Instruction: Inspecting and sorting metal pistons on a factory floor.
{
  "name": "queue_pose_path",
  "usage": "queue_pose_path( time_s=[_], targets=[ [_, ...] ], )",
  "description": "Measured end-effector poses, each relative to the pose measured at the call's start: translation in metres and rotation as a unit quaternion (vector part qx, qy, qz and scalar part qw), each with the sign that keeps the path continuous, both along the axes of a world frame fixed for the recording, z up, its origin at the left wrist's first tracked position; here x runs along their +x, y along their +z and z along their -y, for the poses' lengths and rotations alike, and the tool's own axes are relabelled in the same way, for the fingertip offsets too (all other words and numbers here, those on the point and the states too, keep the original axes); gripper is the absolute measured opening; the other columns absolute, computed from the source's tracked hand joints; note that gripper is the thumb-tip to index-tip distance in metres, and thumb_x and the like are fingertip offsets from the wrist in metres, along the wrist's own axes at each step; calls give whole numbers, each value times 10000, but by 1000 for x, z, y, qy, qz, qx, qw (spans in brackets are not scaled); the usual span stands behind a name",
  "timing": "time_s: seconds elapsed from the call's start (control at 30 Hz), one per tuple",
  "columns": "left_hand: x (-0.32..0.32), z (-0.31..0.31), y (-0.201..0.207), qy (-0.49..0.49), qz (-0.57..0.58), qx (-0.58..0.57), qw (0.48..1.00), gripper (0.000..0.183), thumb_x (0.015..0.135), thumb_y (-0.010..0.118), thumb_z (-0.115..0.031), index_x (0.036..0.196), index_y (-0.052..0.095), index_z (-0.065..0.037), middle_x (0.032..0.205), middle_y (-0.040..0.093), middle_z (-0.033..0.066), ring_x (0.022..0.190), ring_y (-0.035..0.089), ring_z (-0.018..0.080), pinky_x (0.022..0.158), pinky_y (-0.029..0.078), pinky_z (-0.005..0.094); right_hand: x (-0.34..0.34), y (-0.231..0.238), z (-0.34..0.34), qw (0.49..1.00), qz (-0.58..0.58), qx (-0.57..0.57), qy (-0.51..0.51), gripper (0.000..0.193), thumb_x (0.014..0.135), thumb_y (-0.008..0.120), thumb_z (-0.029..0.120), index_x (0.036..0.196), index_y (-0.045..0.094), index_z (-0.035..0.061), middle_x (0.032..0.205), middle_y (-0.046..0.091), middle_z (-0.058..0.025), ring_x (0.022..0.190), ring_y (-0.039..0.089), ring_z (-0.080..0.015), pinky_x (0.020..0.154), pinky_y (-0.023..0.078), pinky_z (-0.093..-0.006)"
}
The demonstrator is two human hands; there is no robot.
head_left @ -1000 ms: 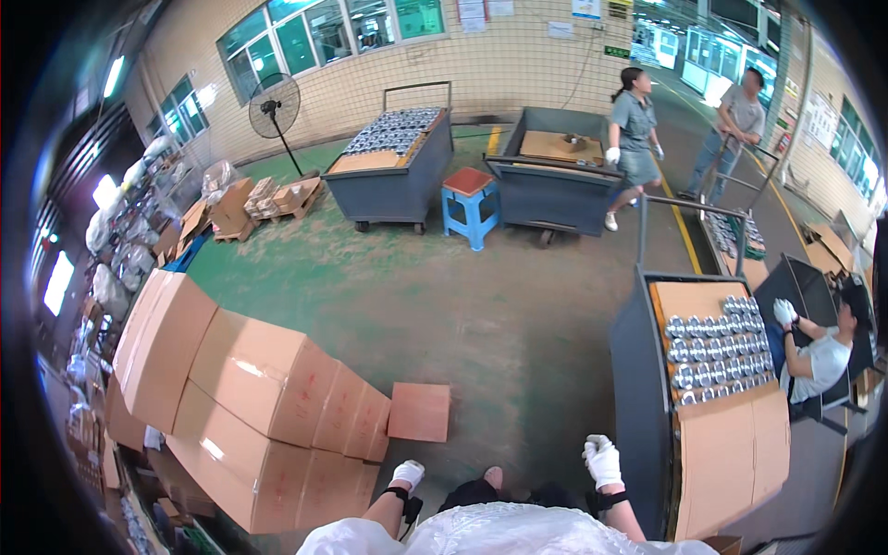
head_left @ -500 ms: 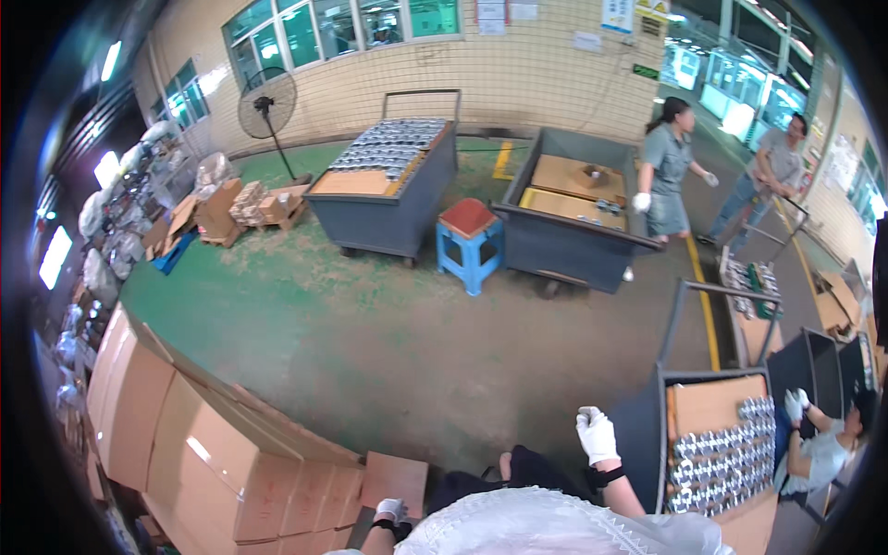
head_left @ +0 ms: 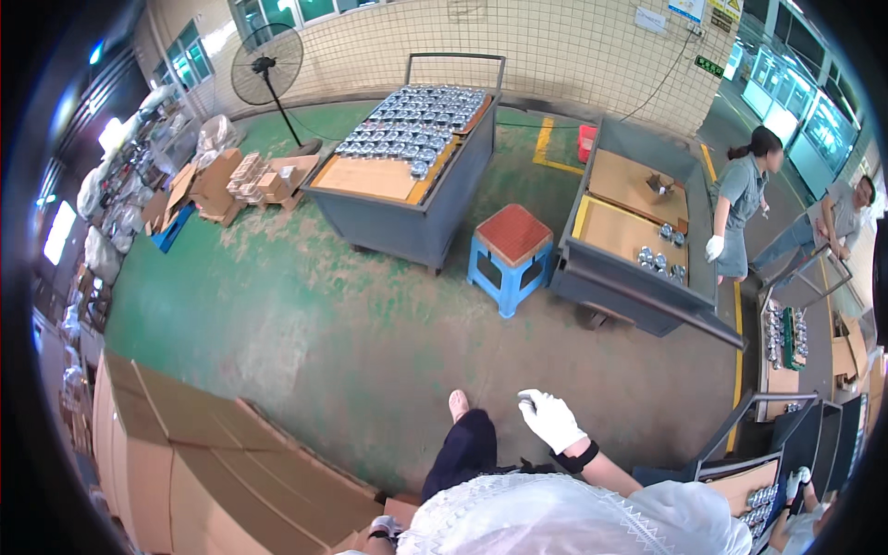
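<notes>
My right hand, in a white glove with a black band at the wrist, is held out over the floor in front of my body. Its fingers are loosely bent and nothing shows in them. Low at the bottom edge, my left hand, also gloved, hangs beside brown cardboard boxes; its fingers are too hidden to read. Ahead stands a blue stool with a reddish-brown top. Beyond it, a grey cart carries rows of shiny metal parts on cardboard.
Right of the stool is another grey cart with a few metal parts. A person walks beside it; another person is farther right. A further cart with metal parts stands at lower right. A fan stands by the wall.
I have moved forward, and the stool and far carts appear larger. My right hand has shifted left and up in view. The nearby right-hand cart has slid toward the lower right.
</notes>
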State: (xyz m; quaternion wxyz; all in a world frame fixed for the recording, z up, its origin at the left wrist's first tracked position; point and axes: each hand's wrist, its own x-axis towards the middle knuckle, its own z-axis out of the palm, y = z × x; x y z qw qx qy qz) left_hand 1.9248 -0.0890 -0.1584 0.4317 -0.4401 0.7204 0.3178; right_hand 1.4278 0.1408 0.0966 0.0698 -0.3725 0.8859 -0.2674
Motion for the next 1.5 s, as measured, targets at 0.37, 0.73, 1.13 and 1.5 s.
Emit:
queue_pose_path(
  time_s=[0.37,0.73,1.13,1.5],
  targets=[
    [-483,320,117,289,-248,-10,925,389,916,495,-205,1253,509,-11,867,701,140,650,681,240,529,527,348,-209,64,136,953,145,-189,-185,219,881,608,141,1090,607,76,796,664,-130,654,638,-267,630,517,-373],
    [-801,302,324,-40,-353,-79,931,342,941,569,-316,1066,613,-1,821,687,94,599,633,153,544,504,282,-433,65,231,795,353,-409,-277,223,945,561,122,1132,594,4,741,630,-19,603,539,-49,561,457,-211],
    [-1073,288,434,-269,-351,-27,896,331,932,569,-339,1066,655,-49,837,708,73,710,677,159,688,523,303,-544,53,225,627,325,-535,-464,221,952,554,124,1128,590,-5,752,614,-3,592,508,-31,550,430,-191],
    [-1386,221,288,-441,-186,224,849,352,966,531,-349,1093,598,-27,820,679,55,589,593,107,552,483,253,-661,26,249,554,85,-305,-770,204,909,579,128,1080,629,28,795,677,-120,675,647,-198,646,517,-329]
  ],
)
